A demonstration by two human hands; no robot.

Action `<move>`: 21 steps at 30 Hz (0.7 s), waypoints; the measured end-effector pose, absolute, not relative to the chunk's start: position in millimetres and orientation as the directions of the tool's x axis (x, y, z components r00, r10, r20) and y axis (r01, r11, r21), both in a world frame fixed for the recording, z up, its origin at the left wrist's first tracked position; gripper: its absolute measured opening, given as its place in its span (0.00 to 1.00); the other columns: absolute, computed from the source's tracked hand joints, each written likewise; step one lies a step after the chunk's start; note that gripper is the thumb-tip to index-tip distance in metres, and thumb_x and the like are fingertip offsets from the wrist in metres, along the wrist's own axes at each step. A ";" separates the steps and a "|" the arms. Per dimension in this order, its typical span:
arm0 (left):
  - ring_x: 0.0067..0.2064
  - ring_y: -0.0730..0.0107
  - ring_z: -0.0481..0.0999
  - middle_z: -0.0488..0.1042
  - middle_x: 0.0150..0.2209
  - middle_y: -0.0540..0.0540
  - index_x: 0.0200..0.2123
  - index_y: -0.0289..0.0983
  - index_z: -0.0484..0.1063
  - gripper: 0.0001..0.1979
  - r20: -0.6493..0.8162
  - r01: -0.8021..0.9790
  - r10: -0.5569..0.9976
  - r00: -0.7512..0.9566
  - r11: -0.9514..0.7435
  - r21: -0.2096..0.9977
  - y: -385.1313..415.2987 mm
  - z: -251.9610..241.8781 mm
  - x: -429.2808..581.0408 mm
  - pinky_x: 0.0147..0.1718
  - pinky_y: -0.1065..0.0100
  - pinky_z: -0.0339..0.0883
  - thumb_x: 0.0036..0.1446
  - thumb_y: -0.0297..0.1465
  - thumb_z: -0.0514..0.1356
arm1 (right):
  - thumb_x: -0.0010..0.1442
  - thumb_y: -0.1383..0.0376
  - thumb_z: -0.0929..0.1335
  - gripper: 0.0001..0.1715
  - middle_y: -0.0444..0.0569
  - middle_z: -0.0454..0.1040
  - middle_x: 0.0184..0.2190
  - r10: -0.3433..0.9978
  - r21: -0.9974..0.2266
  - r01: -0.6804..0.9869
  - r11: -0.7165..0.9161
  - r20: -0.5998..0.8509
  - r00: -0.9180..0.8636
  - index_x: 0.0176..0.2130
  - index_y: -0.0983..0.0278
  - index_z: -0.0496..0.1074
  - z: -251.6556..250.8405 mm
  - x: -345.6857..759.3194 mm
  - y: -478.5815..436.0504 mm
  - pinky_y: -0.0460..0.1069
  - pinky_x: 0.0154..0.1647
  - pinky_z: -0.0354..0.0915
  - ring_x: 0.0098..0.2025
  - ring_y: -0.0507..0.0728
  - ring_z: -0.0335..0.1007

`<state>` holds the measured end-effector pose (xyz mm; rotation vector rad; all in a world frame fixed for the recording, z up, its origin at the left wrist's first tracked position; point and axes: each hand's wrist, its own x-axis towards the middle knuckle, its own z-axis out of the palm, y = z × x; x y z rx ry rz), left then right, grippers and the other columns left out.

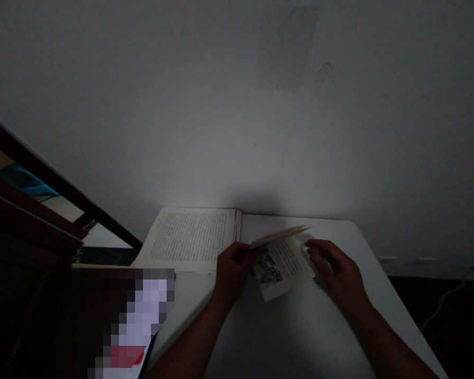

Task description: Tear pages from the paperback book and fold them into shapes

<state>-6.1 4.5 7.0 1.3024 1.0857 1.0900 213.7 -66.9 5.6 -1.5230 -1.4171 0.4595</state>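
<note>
My left hand (234, 267) is closed on the left edge of a small bundle of printed pages (286, 263), which looks like a thin booklet held above the table. One page shows a dark picture beside columns of text, and a few sheets stand raised over it. My right hand (337, 269) is at the right edge of the bundle, fingers curled, thumb and forefinger close to the page corner; whether they pinch a sheet is hard to make out. Left of my left hand lies a larger stack of text pages (191, 234), top page facing up.
The white table (319, 337) meets a grey wall (181, 116) with a patch of old tape. A blurred-out bright screen (142, 316) stands at the lower left. Dark wooden furniture (23, 237) is at the left, and a pale cable (442, 302) runs at the right.
</note>
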 end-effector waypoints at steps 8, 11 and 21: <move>0.19 0.77 0.68 0.68 0.18 0.54 0.25 0.35 0.67 0.09 0.021 0.003 0.992 0.124 -0.021 1.000 3.3 5.7 -4.5 0.19 0.76 0.62 0.48 0.34 0.62 | 0.48 0.57 0.72 0.33 0.57 0.64 0.53 0.781 -0.317 0.803 0.505 0.563 -0.270 0.52 0.61 0.64 19.0 191.7 -74.2 0.63 0.51 0.60 0.54 0.67 0.59; 0.19 0.77 0.68 0.68 0.19 0.55 0.26 0.35 0.67 0.08 -0.003 0.018 0.990 0.140 0.000 1.000 2.8 6.0 -3.5 0.19 0.76 0.62 0.49 0.33 0.62 | 0.51 0.62 0.70 0.26 0.56 0.64 0.54 0.765 -0.222 0.805 0.550 0.520 -0.379 0.51 0.60 0.66 16.8 179.4 -74.3 0.64 0.52 0.58 0.55 0.67 0.57; 0.34 0.68 0.73 0.74 0.33 0.47 0.36 0.36 0.69 0.06 0.198 0.422 0.930 0.310 -0.321 0.848 -1.7 -0.5 -1.9 0.36 0.67 0.66 0.52 0.27 0.57 | 0.47 0.75 0.65 0.27 0.54 0.69 0.49 0.796 -0.247 0.793 0.557 0.429 -0.426 0.47 0.62 0.69 21.4 171.0 -72.7 0.62 0.52 0.60 0.53 0.64 0.60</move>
